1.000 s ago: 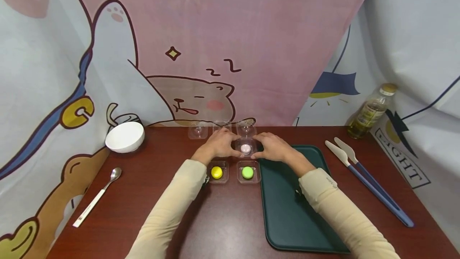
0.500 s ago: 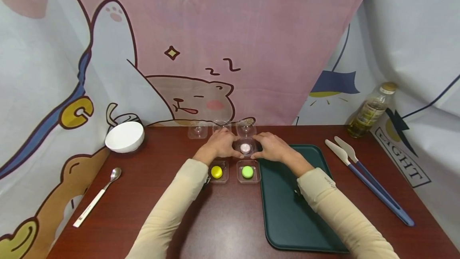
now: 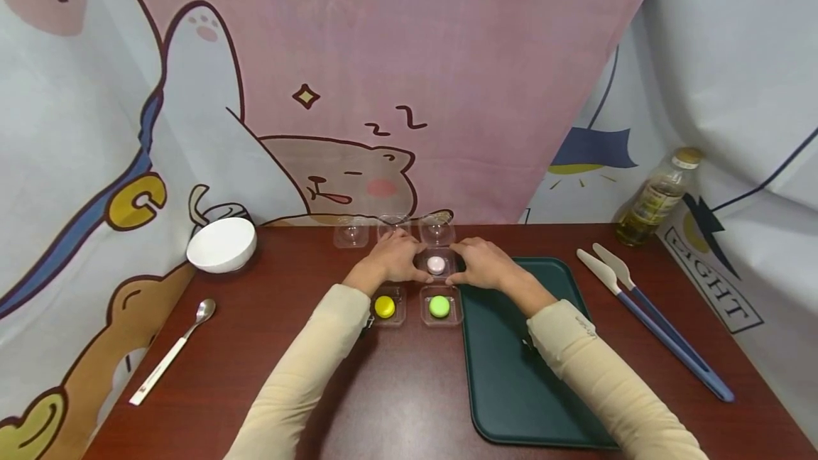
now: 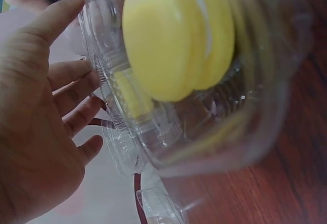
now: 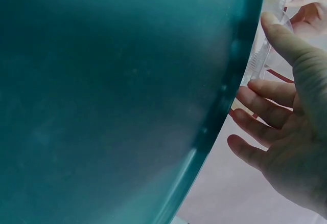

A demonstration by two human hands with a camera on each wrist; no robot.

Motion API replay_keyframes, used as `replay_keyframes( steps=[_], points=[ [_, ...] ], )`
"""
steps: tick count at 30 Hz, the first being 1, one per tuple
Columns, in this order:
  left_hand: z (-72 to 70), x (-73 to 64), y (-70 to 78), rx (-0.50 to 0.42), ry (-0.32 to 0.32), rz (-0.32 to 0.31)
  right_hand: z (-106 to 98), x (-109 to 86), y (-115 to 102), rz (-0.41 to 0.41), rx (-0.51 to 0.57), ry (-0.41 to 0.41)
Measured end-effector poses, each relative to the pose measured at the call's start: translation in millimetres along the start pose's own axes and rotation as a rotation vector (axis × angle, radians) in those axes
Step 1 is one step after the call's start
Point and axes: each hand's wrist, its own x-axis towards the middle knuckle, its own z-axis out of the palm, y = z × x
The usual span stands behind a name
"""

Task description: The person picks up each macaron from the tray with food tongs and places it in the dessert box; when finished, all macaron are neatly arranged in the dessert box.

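At the far side of the dark reddish-brown table, we see the left hand and the right hand facing each other, apart, with thumbs and fingers spread. Between them sits a small, clear plastic container with a pale pink round macaron in it; whether the fingertips press its sides, we cannot tell. The container lies flat, its hollow facing up, and is roughly square, so we pick out neither direction as longer; its sides run about level with the table's far edge.

Nearer to us, two similar clear plastic containers hold a round yellow macaron, beside the left wrist, and a round green macaron. Behind the hands, a row of three clear plastic pieces lines the cartoon-printed cloth backdrop.

Under the right forearm lies a dark green rectangular tray, its long axis running away from us. Farther right, blue-handled tongs point their white tips far and left, near a glass oil bottle. Well to the left, we find a white-handled metal spoon, bowl end pointing away, and a round white bowl.
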Motion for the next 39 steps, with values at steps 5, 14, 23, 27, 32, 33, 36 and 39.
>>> replay_keyframes(
  steps=[5, 14, 23, 27, 32, 33, 36, 39],
  points=[
    [-0.5, -3.0, -1.9, -0.013, 0.020, 0.009, -1.7, -0.2, -1.9, 0.008, -0.037, 0.004],
    [-4.3, -11.9, -7.2, -0.047, 0.067, 0.019, -2.5, -2.1, -3.9, 0.040, -0.065, -0.012],
    [-4.2, -28.1, -27.2, -0.134, 0.135, 0.034, -3.6, -4.2, 3.4, 0.029, 0.033, -0.015],
    [-6.4, -40.1, -39.9, -0.196, 0.154, 0.004, -10.9, -2.7, 12.0, 0.016, 0.174, 0.031],
    [-5.1, -54.4, -55.8, -0.304, 0.141, -0.057, -17.9, 7.5, 22.2, 0.035, 0.306, 0.174],
    [-4.1, -56.4, -59.0, -0.321, 0.139, -0.068, -18.3, 10.8, 23.6, 0.050, 0.327, 0.206],
    [-0.3, -61.2, -67.5, -0.357, 0.134, -0.094, -16.5, 21.5, 27.3, 0.106, 0.367, 0.277],
    [2.9, -65.4, -73.4, -0.382, 0.124, -0.107, -12.0, 32.0, 29.2, 0.180, 0.392, 0.301]
  ],
)
